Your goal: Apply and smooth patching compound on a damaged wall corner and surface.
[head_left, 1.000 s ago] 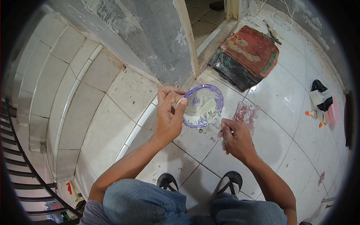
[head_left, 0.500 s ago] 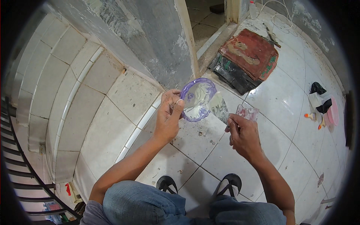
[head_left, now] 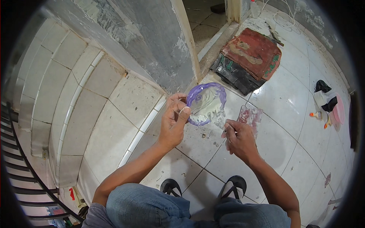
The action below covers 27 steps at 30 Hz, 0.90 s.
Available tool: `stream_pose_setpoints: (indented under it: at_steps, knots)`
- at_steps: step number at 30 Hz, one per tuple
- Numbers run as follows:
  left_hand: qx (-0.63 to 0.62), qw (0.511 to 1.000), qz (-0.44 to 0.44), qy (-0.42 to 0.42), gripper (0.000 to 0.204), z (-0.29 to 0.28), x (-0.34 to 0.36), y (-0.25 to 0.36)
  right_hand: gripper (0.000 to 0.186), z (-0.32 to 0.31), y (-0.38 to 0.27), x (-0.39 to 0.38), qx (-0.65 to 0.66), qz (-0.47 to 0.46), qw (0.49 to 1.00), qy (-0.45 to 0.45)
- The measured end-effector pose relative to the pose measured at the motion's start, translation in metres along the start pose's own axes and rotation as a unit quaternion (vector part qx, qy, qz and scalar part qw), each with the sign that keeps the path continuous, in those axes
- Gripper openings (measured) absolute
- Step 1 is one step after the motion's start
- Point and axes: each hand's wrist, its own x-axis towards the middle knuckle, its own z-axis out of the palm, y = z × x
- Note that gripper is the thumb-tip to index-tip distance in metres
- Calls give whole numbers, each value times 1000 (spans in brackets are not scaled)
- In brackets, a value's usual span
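Note:
My left hand grips a purple-rimmed clear bowl, tilted toward me, with white paste smeared inside. My right hand is closed round a scraper; its paste-coated blade is at the bowl's lower right edge, partly over the inside. On the floor behind my right hand lies a flat reddish, white-smeared object with a wire loop at its top; I cannot make out what it is.
Steps and a black railing are at left, a doorway ahead. Stained red and black folded material lies by it. At right are paintbrushes, a pink tub and black plastic. My sandalled feet are below.
The scraper swung out to the right of the bowl half a second ago and is now back left at its edge. The bowl has shifted slightly right since that frame.

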Motion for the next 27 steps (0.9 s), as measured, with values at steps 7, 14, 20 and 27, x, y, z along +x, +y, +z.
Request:
stream_pose_setpoints:
  at_steps: [7, 14, 20, 27]
  knots:
    - [-35, 999, 25, 2, 21, -2, 4, 4, 30, 0, -22, -11, 214, 141, 963, -80]
    - [-86, 996, 28, 1, 19, 5, 4, 3, 28, 20, -23, -22, 401, 148, 898, -102]
    - [29, 1000, 9, 1, 17, -1, -5, -17, 26, 25, -24, -17, 488, 147, 854, -105]
    - [57, 994, -80, 49, 19, -23, -15, -38, 24, 35, -1, 5, 564, 209, 789, -124]
